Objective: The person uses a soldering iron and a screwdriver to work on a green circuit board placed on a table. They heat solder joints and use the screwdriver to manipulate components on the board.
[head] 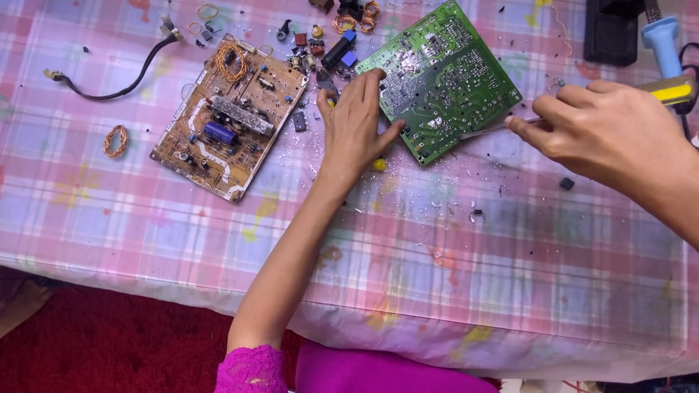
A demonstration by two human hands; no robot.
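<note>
While the left hand [354, 120] lies flat, fingers spread, pinning the glossy green board [444, 76] near the desk's [451, 276] far edge, the right hand [608, 131] pinches a thin metal-tipped iron [484, 131] touching its solder side.

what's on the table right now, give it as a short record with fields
surface: table with pink plaid cloth
left hand: left hand flat on the green circuit board, steadying its edge
right hand: right hand holds a soldering iron, thin tip on the green board
beside: brown circuit board, loose components, black cable, copper wire coil
</note>
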